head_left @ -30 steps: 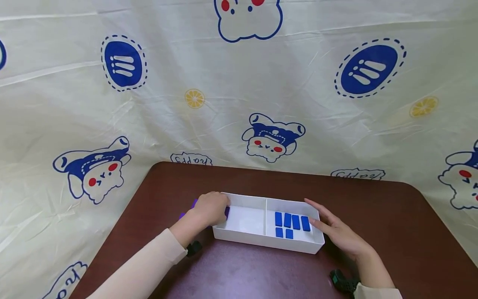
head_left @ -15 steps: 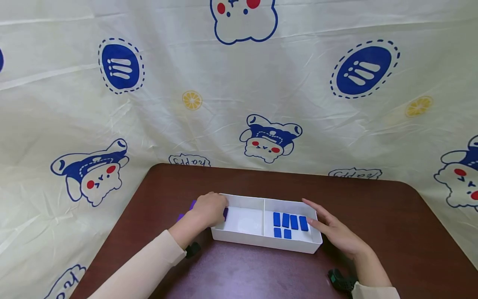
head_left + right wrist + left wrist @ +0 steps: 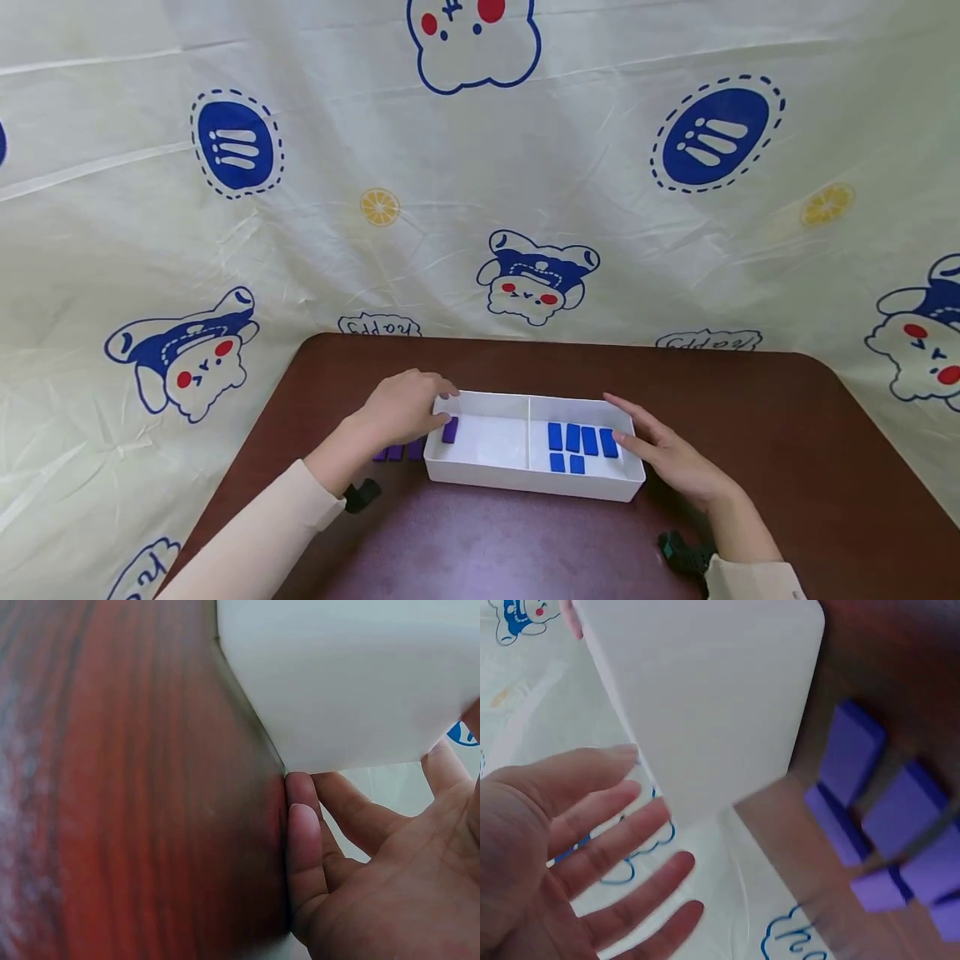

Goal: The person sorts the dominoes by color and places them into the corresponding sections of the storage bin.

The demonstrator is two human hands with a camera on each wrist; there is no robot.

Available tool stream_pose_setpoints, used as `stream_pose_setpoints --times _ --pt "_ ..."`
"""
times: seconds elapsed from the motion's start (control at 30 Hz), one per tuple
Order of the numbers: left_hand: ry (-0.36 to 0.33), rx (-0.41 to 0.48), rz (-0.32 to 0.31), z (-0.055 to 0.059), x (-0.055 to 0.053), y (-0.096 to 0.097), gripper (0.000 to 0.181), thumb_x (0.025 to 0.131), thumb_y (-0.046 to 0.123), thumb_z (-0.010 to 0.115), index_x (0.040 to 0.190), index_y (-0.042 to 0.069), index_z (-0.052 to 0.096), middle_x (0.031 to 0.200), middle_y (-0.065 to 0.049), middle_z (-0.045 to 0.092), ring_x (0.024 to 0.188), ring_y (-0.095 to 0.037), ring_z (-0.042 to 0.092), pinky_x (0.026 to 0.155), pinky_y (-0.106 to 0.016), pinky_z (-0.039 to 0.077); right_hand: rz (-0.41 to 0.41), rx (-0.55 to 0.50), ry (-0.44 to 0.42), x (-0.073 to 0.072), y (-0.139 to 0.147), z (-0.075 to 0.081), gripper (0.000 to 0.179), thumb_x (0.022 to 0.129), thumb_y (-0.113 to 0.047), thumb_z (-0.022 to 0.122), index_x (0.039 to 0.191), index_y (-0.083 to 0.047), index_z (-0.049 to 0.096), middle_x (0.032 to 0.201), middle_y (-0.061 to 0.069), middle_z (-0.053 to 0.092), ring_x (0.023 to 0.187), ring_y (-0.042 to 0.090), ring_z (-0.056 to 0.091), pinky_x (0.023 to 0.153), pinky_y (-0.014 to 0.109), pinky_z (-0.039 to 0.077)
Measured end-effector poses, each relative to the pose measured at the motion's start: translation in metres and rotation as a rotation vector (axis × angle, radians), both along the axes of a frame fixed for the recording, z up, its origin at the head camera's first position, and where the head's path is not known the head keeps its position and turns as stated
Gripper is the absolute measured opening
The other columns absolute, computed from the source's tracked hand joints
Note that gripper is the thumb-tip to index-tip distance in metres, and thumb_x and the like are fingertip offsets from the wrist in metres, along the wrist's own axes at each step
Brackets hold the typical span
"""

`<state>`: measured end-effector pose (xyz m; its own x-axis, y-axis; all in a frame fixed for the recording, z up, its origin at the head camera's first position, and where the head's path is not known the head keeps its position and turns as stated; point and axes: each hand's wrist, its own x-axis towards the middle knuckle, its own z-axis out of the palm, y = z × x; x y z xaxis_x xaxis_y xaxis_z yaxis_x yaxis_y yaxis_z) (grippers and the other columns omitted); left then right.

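Note:
A white two-compartment box (image 3: 480,475) lies across the middle of the table. My left hand (image 3: 401,408) is over its left end with fingers spread and nothing held; the left wrist view shows the thumb and index fingertip close by the rim. One purple tile (image 3: 450,430) lies in the left compartment, just by that thumb. Several blue tiles (image 3: 573,437) lie in two rows in the right compartment. My right hand (image 3: 678,458) holds the box's right end, thumb over the rim beside a blue tile and the other fingers outside the wall.
Several purple tiles (image 3: 855,754) lie on the dark brown table (image 3: 525,542) just left of the box, partly behind the left hand in the head view. A printed pale cloth (image 3: 337,275) hangs behind the table.
My left hand has let go of the purple tile inside the left compartment, opened, and drawn back slightly left and up. The right hand stays at the box's right end.

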<state>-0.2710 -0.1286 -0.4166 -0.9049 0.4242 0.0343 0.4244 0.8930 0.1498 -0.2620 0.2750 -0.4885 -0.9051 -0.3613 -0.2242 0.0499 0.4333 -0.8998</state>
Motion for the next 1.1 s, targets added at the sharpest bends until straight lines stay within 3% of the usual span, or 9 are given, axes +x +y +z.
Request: stream_pose_setpoints --times 0.2,0.37,0.5,0.7,1.0,1.1 --pt "0.098 0.038 -0.054 0.013 0.0 -0.015 0.032 0.086 0.03 0.07 0.118 0.026 0.069 0.11 0.01 0.069 0.101 -0.014 0.062 0.079 -0.034 0.051 0.013 0.001 0.013 0.001 0.005 0.001 0.06 0.097 -0.042 0.053 0.15 -0.045 0.024 0.162 0.009 0.011 0.146 0.043 0.009 0.102 0.077 0.015" --pt "0.104 0.056 -0.035 0.012 -0.001 -0.027 0.037 0.087 0.029 0.069 0.124 0.027 0.064 0.105 0.011 0.068 0.099 -0.013 0.062 0.074 -0.036 0.052 0.013 0.016 0.027 0.003 0.009 0.003 0.06 0.097 -0.043 0.053 0.149 -0.046 0.024 0.163 0.009 0.011 0.146 0.045 0.009 0.101 0.077 0.016" --pt "0.082 0.035 0.018 0.007 0.0 -0.043 0.04 0.087 0.03 0.07 0.126 0.027 0.063 0.107 0.01 0.069 0.102 -0.015 0.063 0.074 -0.039 0.053 0.03 0.025 0.039 0.0 0.006 0.003 0.059 0.097 -0.044 0.052 0.148 -0.049 0.024 0.163 0.006 0.011 0.147 0.045 0.007 0.1 0.078 0.016" --pt "0.056 -0.005 0.041 -0.004 0.0 -0.062 0.041 0.085 0.029 0.071 0.125 0.024 0.064 0.117 0.006 0.067 0.108 -0.02 0.063 0.08 -0.044 0.053 0.04 0.012 0.042 -0.003 0.003 0.0 0.058 0.097 -0.044 0.052 0.148 -0.048 0.025 0.163 0.005 0.011 0.147 0.044 0.007 0.101 0.078 0.015" --pt "0.012 -0.11 0.002 -0.026 -0.003 -0.076 0.023 0.083 0.026 0.074 0.105 0.02 0.074 0.107 0.007 0.067 0.101 -0.023 0.063 0.079 -0.043 0.053 0.036 0.021 0.026 -0.003 0.003 0.0 0.059 0.097 -0.044 0.053 0.148 -0.049 0.024 0.163 0.006 0.011 0.147 0.045 0.007 0.101 0.078 0.017" --pt "0.017 -0.13 -0.008 -0.03 -0.004 -0.079 0.023 0.083 0.025 0.074 0.105 0.02 0.075 0.108 0.007 0.068 0.101 -0.023 0.063 0.08 -0.043 0.053 0.032 0.023 0.024 -0.002 0.003 0.0 0.059 0.096 -0.045 0.053 0.148 -0.049 0.024 0.163 0.007 0.011 0.147 0.045 0.007 0.101 0.078 0.017"
